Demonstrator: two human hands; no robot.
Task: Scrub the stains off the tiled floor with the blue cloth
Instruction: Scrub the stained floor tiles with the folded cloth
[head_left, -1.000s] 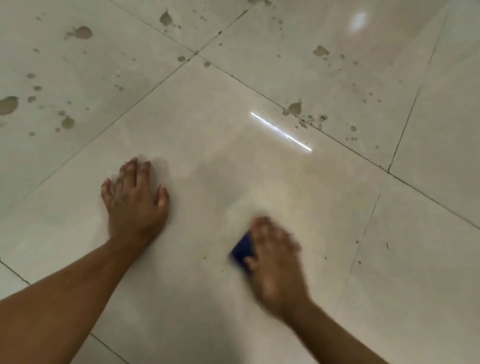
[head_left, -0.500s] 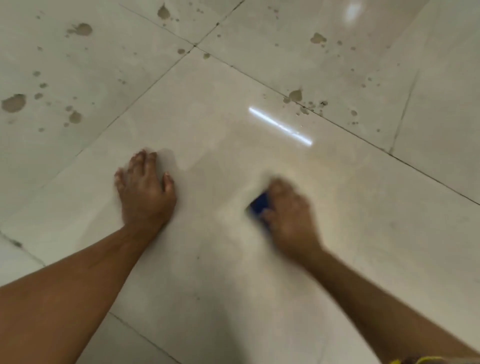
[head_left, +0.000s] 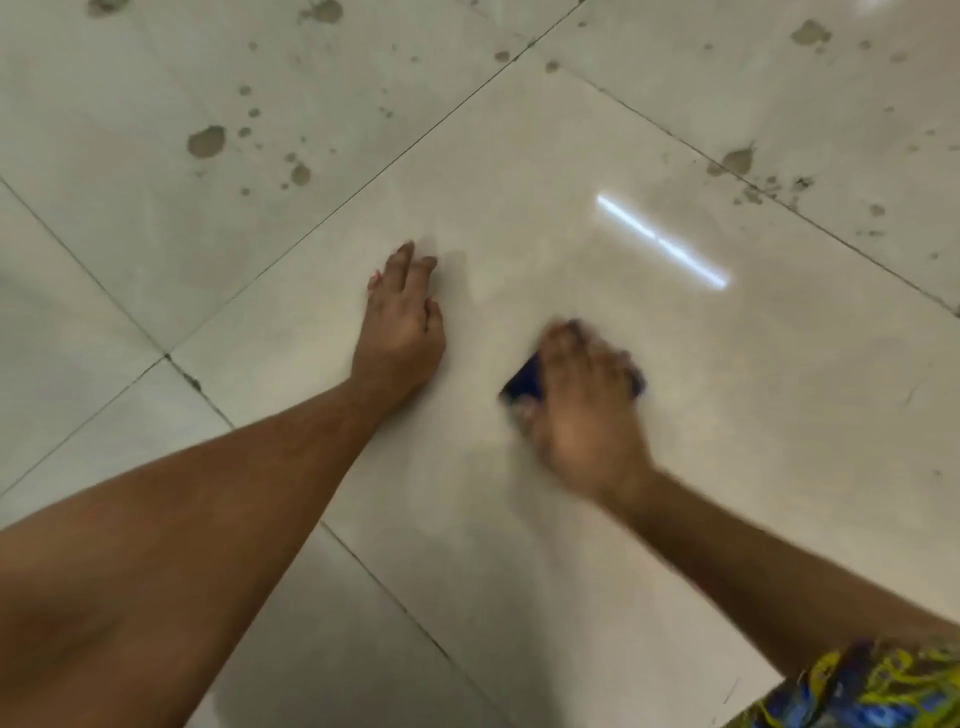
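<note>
Glossy cream tiled floor (head_left: 519, 171) with dark grout lines fills the view — brown blotchy stains (head_left: 207, 141) spatter the tiles along its far edge, left and right. On the cleaner middle tile, the left hand (head_left: 400, 332) lies palm-down, fingers together and nearly straight, holding nothing. Just beside it to the right, the blurred right hand (head_left: 582, 410) presses down on a small dark blue cloth (head_left: 524, 379), fingers curled over it — only the cloth's edges show.

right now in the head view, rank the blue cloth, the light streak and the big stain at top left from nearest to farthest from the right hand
1. blue cloth: under the right hand
2. light streak: reflection ahead, slightly right
3. big stain: far left, on the neighbouring tile
</note>
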